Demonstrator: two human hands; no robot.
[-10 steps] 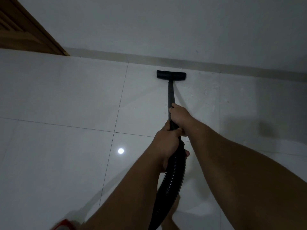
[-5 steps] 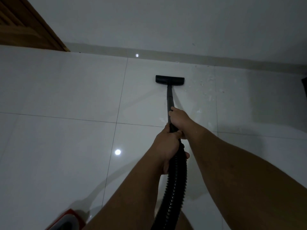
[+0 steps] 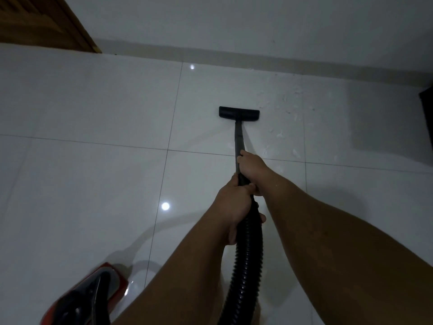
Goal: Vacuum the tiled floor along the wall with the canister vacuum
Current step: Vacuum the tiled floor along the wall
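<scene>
**Friend:** What are you holding?

**Me:** A long, thin black vacuum tube (image 3: 238, 139). At its end is a flat black plastic floor head (image 3: 239, 112). The head sits on the shiny white tiled floor (image 3: 93, 174), near the pale strip at the bottom of the white wall (image 3: 234, 22), but not touching it.

**Friend:** Where are your hands?

**Me:** My right hand (image 3: 251, 166) is in front, wrapped tight around the tube. My left hand (image 3: 233, 202) is just behind it, closed around the spot where the tube meets the bumpy black hose (image 3: 246, 266). The two hands touch each other.

**Friend:** Where does the hose go?

**Me:** It hangs down between my arms and leaves the bottom of the picture.

**Friend:** What is that red thing?

**Me:** That is the red and black vacuum body (image 3: 91, 299). It sits on the floor by my left arm, low in the corner.

**Friend:** Is the floor dirty?

**Me:** There are small white crumbs (image 3: 288, 106) on the tiles, to the right of the floor head.

**Friend:** Anything else?

**Me:** A brown wooden door (image 3: 42, 22) is at the top left. Something dark (image 3: 427, 118) pokes in at the right edge. I cannot tell what it is.
</scene>
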